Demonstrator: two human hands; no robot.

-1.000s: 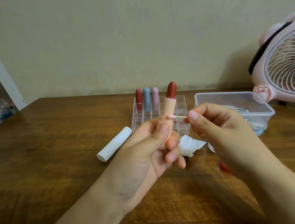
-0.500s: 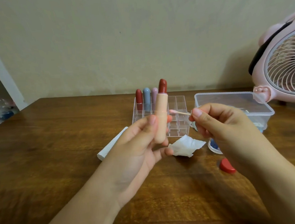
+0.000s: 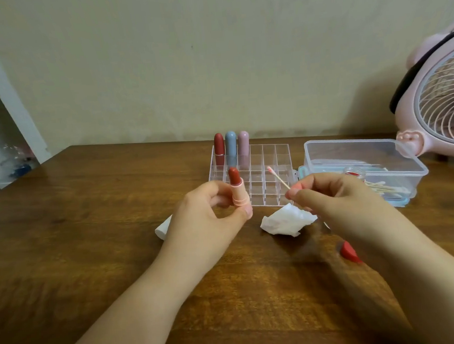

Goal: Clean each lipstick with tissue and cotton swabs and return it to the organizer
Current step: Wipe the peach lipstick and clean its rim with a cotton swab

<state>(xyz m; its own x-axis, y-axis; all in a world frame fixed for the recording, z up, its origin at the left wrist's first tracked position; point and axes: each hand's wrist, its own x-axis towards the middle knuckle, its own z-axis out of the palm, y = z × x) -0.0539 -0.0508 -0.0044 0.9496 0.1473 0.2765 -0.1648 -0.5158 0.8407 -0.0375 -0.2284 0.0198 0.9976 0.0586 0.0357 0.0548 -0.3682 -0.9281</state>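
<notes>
My left hand grips an uncapped peach lipstick upright, its dark red bullet up, in front of the clear organizer. My right hand pinches a cotton swab with a pink-stained tip that points up and left, apart from the lipstick. Three capped lipsticks, red, blue and pink, stand in the organizer's back row. A crumpled tissue lies on the table between my hands.
A clear plastic box with several swabs sits right of the organizer. A pink fan stands at the far right. A red cap lies beside my right forearm. A white tube shows behind my left hand.
My left hand has lowered the lipstick toward the table. The swab has come away from the lipstick and moved right; the two hands are now further apart.
</notes>
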